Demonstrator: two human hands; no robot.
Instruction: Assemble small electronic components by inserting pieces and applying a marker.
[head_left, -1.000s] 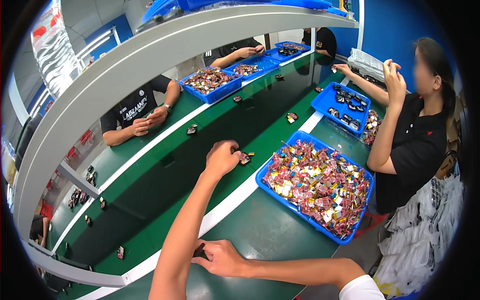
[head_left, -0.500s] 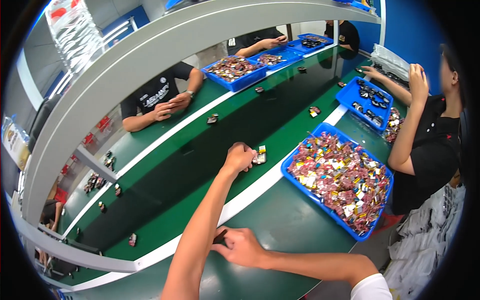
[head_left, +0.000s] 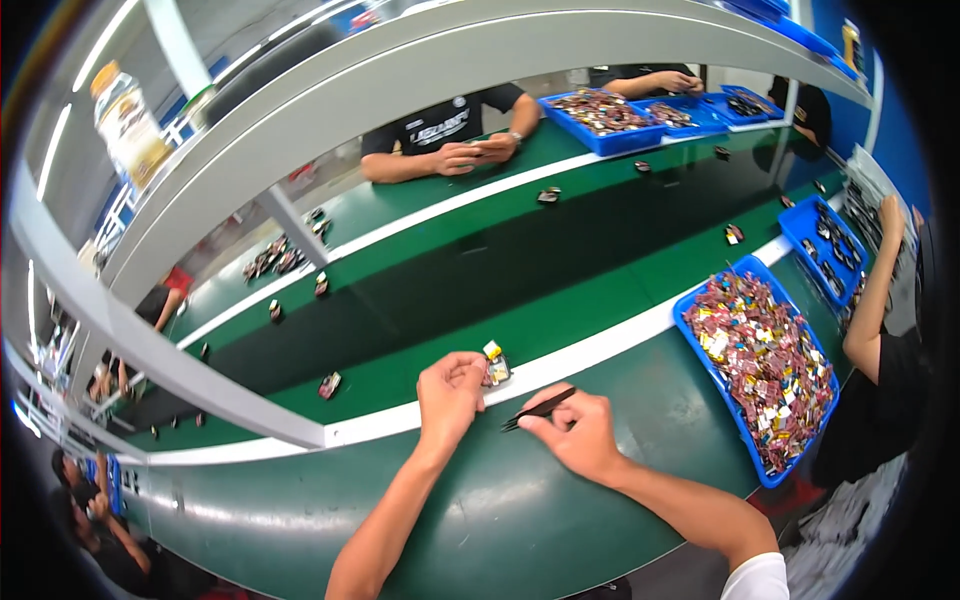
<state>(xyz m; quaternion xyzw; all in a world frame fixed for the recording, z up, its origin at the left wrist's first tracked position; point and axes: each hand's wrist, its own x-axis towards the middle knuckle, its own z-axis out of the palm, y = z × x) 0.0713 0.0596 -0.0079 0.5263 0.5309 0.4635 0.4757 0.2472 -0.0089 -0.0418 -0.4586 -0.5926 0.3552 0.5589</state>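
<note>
My left hand (head_left: 450, 395) grips a small electronic part (head_left: 497, 369) between thumb and fingers, just above the white rail (head_left: 600, 349) of the conveyor. The part has a dark casing, a pale face and a yellow piece at its top. To the right, over the green table (head_left: 570, 510), my right hand (head_left: 584, 434) is closed around black tweezers (head_left: 546, 403). Their tips point left, towards my left hand, and do not touch the part.
A blue tray (head_left: 768, 481) heaped with small wired parts stands at the right. Scattered assemblies lie on the green belt (head_left: 440, 265). Beyond it, a co-worker's hands (head_left: 475, 153) hold something small. More blue trays (head_left: 600, 142) stand at the far side. A grey frame (head_left: 400, 75) arches overhead.
My left hand has drawn back from over the belt towards me with the part. My right hand, with the tweezers, now shows beside it instead of behind my left forearm. The view has turned left.
</note>
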